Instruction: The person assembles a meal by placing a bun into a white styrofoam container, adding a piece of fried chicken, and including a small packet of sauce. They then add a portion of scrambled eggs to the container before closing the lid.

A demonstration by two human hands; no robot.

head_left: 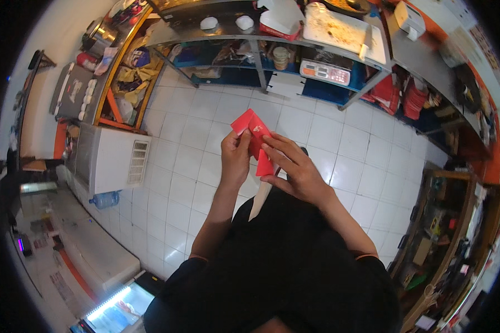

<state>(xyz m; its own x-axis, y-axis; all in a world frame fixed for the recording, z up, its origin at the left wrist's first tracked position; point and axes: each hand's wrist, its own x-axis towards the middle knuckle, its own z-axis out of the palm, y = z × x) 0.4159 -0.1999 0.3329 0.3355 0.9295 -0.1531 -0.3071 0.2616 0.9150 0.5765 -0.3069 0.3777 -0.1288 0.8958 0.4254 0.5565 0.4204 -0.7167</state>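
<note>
Both my hands are raised in front of my dark shirt, over the white tiled floor. Between them is a red piece of folded card (257, 135) with creased flaps and small white print on it. My left hand (236, 159) pinches its left edge between thumb and fingers. My right hand (301, 173) grips the card's right and lower part, with its fingers laid across the front and the thumb near the lower flap. A pale strip (260, 201) shows below the card, against my shirt; what it is I cannot tell.
A steel table (191, 34) stands ahead, bearing a white tray (344, 33) with crumbs and a red-and-white box (280, 22). A scale (325, 72) sits on its lower shelf. At left are a white appliance (114, 161) and a blue water jug (104, 200); at right, a glass-fronted cabinet (436, 222).
</note>
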